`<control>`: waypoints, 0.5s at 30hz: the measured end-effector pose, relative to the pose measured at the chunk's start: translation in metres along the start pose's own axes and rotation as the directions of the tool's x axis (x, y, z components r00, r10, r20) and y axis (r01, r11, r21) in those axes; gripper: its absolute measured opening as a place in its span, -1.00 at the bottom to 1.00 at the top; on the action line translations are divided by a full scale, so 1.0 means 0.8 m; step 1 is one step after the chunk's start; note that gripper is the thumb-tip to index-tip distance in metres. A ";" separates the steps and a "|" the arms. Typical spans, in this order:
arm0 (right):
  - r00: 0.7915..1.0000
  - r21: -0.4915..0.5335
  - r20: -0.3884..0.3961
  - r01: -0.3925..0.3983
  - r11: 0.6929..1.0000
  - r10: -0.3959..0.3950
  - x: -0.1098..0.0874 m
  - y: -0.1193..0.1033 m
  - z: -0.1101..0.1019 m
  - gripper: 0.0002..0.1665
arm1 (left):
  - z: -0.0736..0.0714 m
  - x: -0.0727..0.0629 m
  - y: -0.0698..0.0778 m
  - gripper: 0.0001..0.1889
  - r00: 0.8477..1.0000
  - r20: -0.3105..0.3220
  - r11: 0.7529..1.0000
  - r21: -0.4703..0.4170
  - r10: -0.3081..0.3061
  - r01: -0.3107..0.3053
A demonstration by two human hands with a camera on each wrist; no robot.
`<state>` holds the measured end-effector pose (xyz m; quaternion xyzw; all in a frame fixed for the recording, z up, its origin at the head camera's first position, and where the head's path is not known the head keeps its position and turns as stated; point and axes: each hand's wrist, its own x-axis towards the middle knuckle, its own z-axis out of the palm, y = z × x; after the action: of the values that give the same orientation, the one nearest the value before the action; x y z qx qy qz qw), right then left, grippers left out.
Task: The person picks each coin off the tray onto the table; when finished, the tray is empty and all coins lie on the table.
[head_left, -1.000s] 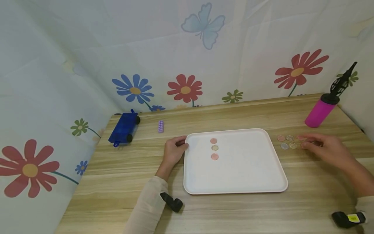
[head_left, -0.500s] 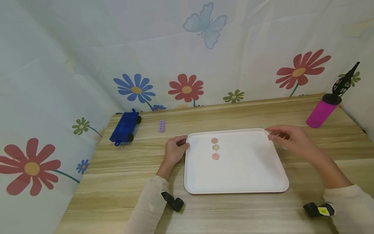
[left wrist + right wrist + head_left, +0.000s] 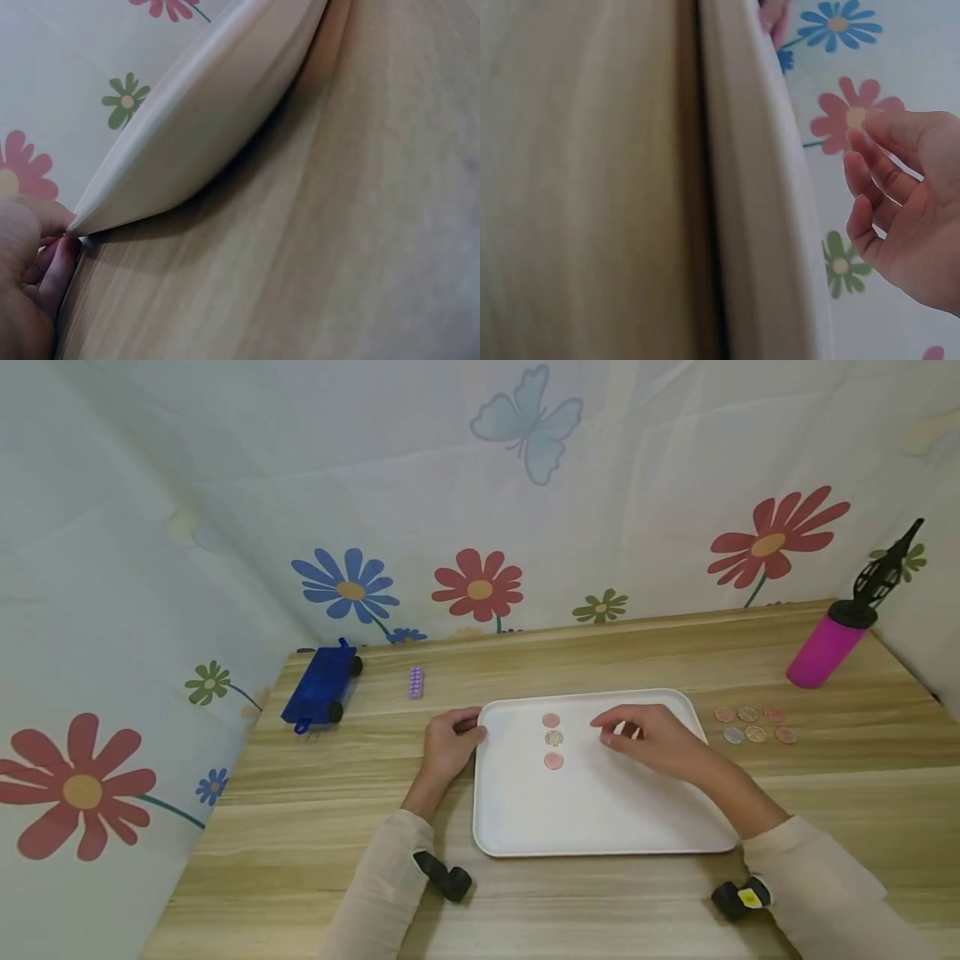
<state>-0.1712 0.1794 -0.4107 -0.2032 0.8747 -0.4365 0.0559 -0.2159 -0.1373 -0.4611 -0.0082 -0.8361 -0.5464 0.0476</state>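
Note:
My left hand (image 3: 448,747) grips the left rim of a white rectangular tray (image 3: 570,818); in the left wrist view, its fingers (image 3: 56,266) curl at the tray's corner. Three coins lie in a column on the tray's left half: a copper one (image 3: 551,720), a yellowish one (image 3: 553,738) and another copper one (image 3: 553,761). Over the tray, right of this column, is my right hand (image 3: 652,739), thumb and index fingertips close together. In the right wrist view this hand (image 3: 911,195) has its other fingers bent; I cannot tell if a coin is between the tips.
Right of the tray lie several copper and silvery coins (image 3: 755,734) in two rows. A pink hand pump (image 3: 825,647) with a black nozzle stands behind them. At the back left are a blue toy cart (image 3: 318,687) and a small purple studded brick (image 3: 416,682).
My right hand has moved left from the coins beside the tray to above the tray, uncovering those coins. The left hand keeps its grip and the tray has stayed put.

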 end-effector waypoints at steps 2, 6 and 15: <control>0.999 0.009 0.029 0.020 1.000 -0.020 0.006 0.001 0.012 -0.73 | 0.000 0.000 0.000 -0.69 1.000 0.001 1.000 -0.005 -0.004 0.004; 0.995 0.042 0.079 0.065 0.997 -0.068 0.016 0.003 0.031 -0.74 | 0.000 0.000 0.000 -0.68 1.000 0.004 1.000 -0.009 -0.012 0.012; 0.990 0.036 0.136 0.037 0.999 -0.041 0.031 0.000 0.054 -0.74 | -0.001 0.000 0.001 -0.68 1.000 0.004 1.000 -0.002 -0.010 0.010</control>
<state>-0.1818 0.1372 -0.4349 -0.2486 0.8572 -0.4373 0.1104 -0.2159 -0.1379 -0.4602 -0.0051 -0.8356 -0.5476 0.0434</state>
